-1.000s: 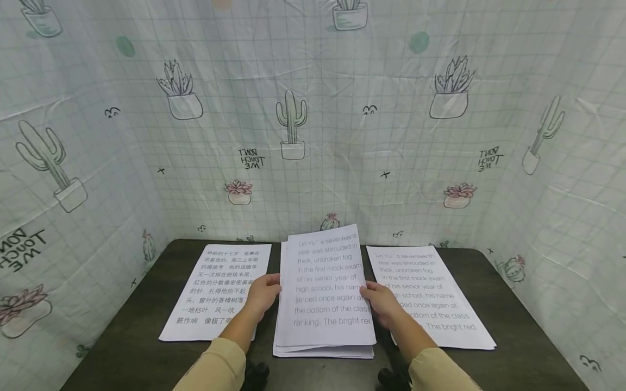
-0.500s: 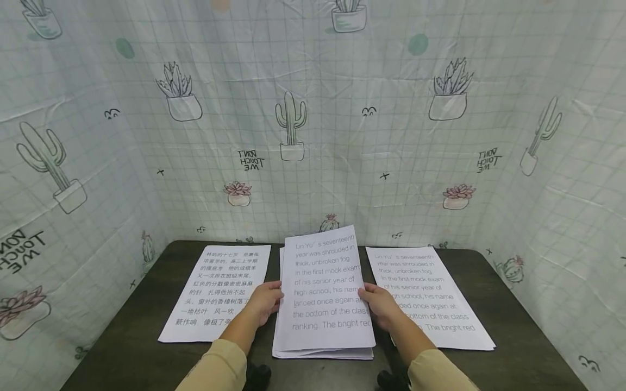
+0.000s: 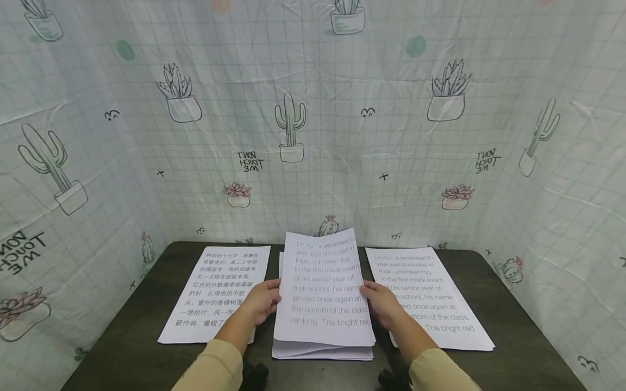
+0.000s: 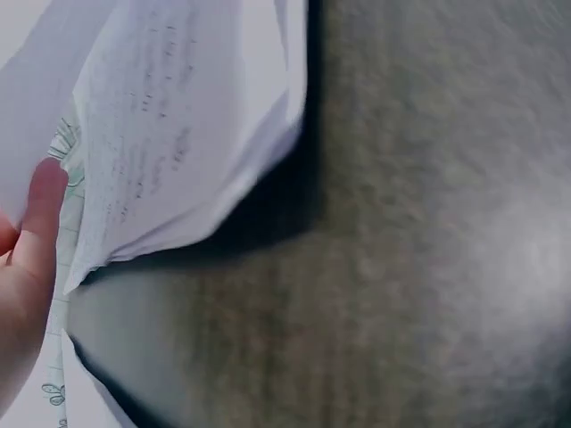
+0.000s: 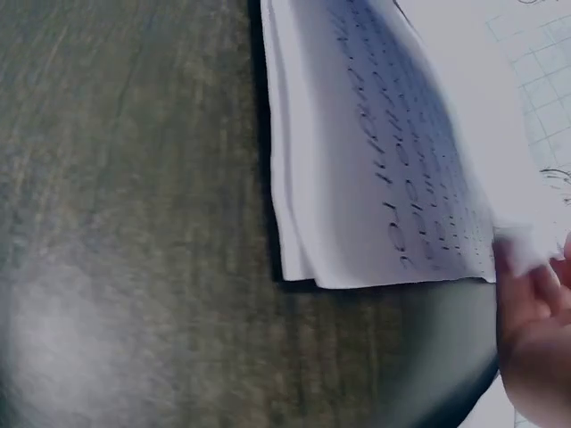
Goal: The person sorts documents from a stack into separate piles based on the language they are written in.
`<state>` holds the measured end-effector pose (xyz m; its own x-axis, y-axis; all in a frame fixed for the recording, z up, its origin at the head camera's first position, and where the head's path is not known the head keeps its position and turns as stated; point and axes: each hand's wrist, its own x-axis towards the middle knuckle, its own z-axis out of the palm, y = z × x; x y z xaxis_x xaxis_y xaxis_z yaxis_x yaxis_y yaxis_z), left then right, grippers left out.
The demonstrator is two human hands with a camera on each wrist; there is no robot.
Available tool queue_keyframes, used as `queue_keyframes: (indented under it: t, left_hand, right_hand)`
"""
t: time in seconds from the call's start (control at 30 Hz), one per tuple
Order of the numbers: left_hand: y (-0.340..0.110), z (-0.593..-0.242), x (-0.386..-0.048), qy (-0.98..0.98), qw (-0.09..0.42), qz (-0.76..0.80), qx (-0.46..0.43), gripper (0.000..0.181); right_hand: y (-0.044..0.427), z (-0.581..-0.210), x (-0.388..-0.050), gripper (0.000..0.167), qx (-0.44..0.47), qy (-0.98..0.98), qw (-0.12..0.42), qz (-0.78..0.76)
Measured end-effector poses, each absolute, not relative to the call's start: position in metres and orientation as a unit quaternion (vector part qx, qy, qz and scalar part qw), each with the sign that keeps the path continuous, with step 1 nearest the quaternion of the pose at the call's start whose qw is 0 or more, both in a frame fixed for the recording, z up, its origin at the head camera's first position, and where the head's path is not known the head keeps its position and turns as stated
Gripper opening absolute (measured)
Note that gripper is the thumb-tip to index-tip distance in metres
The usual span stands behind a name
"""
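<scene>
A white printed sheet (image 3: 323, 304) with English text is raised over the middle paper stack (image 3: 323, 352), its top edge bowed. My left hand (image 3: 261, 301) pinches its left edge and my right hand (image 3: 383, 305) pinches its right edge, thumbs toward the front. In the left wrist view, the fingers of my left hand (image 4: 27, 267) hold the lifted paper (image 4: 36, 98), with printed pages (image 4: 161, 134) below. The right wrist view has my right hand (image 5: 535, 330) gripping the paper's edge beside the stack (image 5: 303, 178). How many sheets are held, I cannot tell.
Chinese-text pages (image 3: 215, 293) lie on the left of the dark table (image 3: 122, 336); English-text pages (image 3: 440, 304) lie on the right. A patterned curtain (image 3: 332, 179) surrounds the back and sides. Two black objects (image 3: 255, 376) show at the front edge, partly hidden.
The held paper's lower edge has risen a little off the stack, showing more of the pages beneath. Both hands keep their grip on its sides, and the view has tilted slightly.
</scene>
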<state>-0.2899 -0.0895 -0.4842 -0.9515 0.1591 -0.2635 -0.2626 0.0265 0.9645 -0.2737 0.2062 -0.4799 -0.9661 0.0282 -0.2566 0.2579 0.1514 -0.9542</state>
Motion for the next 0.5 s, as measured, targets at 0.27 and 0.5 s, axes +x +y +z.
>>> queue_keyframes:
  t: [0.27, 0.5]
  left_hand:
    - [-0.09, -0.475, -0.293, 0.664, 0.149, 0.732, -0.008, 0.061]
    - [-0.091, -0.468, -0.292, 0.646, 0.161, 0.746, 0.017, 0.066]
  right_hand:
    - [0.21, -0.466, -0.274, 0.049, 0.087, 0.76, 0.09, -0.638]
    - [0.22, -0.453, -0.275, 0.049, 0.049, 0.727, 0.116, -0.675]
